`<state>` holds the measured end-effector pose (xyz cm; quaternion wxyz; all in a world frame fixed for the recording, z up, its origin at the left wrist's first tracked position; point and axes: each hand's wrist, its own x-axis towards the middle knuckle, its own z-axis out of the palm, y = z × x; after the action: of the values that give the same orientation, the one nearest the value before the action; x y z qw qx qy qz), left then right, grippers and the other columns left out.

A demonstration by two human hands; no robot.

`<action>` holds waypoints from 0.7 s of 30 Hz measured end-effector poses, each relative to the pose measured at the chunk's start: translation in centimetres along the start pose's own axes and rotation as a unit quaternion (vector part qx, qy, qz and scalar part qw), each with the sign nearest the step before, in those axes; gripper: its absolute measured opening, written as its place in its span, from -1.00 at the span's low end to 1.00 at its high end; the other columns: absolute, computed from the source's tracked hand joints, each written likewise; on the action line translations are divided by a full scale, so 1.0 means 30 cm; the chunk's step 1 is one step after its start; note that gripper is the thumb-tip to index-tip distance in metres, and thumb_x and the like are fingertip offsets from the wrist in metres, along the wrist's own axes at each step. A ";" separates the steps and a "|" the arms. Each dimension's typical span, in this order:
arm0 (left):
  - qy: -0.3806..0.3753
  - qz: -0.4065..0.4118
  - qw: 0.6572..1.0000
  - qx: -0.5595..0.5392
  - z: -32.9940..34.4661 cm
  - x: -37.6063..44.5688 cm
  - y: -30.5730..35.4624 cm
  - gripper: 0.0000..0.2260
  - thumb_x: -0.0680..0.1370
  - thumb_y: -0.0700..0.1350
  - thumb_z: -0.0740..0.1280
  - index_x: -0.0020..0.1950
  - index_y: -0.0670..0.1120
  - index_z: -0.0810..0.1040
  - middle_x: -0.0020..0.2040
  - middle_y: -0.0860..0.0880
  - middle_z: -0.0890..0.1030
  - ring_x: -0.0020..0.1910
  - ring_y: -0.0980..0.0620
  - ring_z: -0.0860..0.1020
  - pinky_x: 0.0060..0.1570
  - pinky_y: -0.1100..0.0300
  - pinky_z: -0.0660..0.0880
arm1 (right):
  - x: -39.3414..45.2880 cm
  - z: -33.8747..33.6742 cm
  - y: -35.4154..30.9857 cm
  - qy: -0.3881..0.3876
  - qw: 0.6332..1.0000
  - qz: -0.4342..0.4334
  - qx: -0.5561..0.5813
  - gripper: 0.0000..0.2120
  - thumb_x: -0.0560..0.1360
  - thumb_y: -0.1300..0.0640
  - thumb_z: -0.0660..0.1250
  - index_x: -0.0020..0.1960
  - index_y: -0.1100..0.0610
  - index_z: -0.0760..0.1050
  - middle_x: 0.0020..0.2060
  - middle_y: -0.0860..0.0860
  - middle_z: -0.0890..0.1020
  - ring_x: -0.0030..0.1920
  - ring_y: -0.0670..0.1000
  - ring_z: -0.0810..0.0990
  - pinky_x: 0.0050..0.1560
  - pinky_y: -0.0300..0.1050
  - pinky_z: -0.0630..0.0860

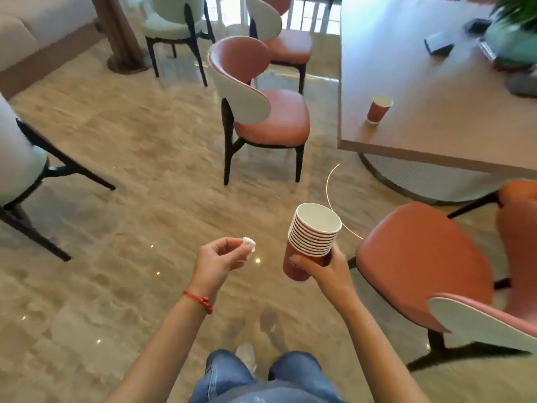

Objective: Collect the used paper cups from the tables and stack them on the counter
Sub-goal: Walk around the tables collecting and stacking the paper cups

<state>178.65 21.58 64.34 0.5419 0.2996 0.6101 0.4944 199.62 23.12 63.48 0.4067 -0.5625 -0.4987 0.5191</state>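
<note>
**One cup left on the table to the upper right**

Our right hand grasps the nested stack of red paper cups low on the bottom cup, right of frame centre. Our left hand pinches a small white crumpled wad between thumb and fingertips, so neither hand is free.

A single red cup stands upright near the front edge of the table in the upper right. To add it well, we judge it best to keep the stack upright, step between the pink chairs, and lower the stack into that cup or drop the wad first.

A faint mark shows on the bottom cup's side; we cannot read it.
</note>
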 end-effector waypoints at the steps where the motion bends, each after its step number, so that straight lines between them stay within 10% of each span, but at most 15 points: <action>1: -0.018 -0.001 1.000 0.008 0.015 0.025 0.008 -0.93 0.35 -0.17 0.50 -0.20 -0.11 0.65 -0.33 0.08 0.68 -0.33 0.22 0.59 -0.34 0.37 0.51 | 0.008 -0.013 0.000 0.019 1.000 0.002 0.005 -0.53 0.27 0.21 0.55 0.12 0.07 0.47 -0.05 -0.10 0.65 -0.03 -0.15 0.63 -0.09 -0.30 0.54; 12: -0.126 -0.007 0.991 0.049 0.210 0.327 0.127 -0.89 0.37 -0.15 0.49 -0.15 -0.14 0.65 -0.29 0.05 0.68 -0.28 0.19 0.61 -0.27 0.35 0.53 | 0.202 -0.112 -0.037 0.146 0.989 0.012 0.013 -0.53 0.27 0.24 0.55 0.10 0.03 0.46 -0.05 -0.11 0.63 -0.05 -0.23 0.61 -0.09 -0.32 0.55; 17: -0.139 -0.013 0.989 0.054 0.344 0.501 0.154 -0.91 0.37 -0.16 0.48 -0.17 -0.12 0.65 -0.30 0.05 0.68 -0.28 0.18 0.61 -0.25 0.32 0.54 | 0.380 -0.203 -0.035 0.147 0.988 0.016 0.039 -0.56 0.29 0.21 0.54 0.06 -0.04 0.45 -0.11 -0.14 0.66 -0.01 -0.05 0.64 -0.17 0.01 0.61; 21: -0.146 -0.018 0.988 0.049 0.503 0.673 0.208 -0.90 0.37 -0.13 0.48 -0.16 -0.12 0.66 -0.27 0.03 0.68 -0.24 0.15 0.61 -0.22 0.29 0.55 | 0.587 -0.318 -0.054 0.149 0.987 0.011 0.055 -0.55 0.28 0.22 0.53 0.10 -0.01 0.47 -0.08 -0.13 0.67 0.00 -0.13 0.63 -0.14 -0.21 0.61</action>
<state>187.33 46.06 63.91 0.6187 0.3832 0.5534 0.4052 208.21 41.29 63.15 0.5010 -0.6158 -0.3974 0.4603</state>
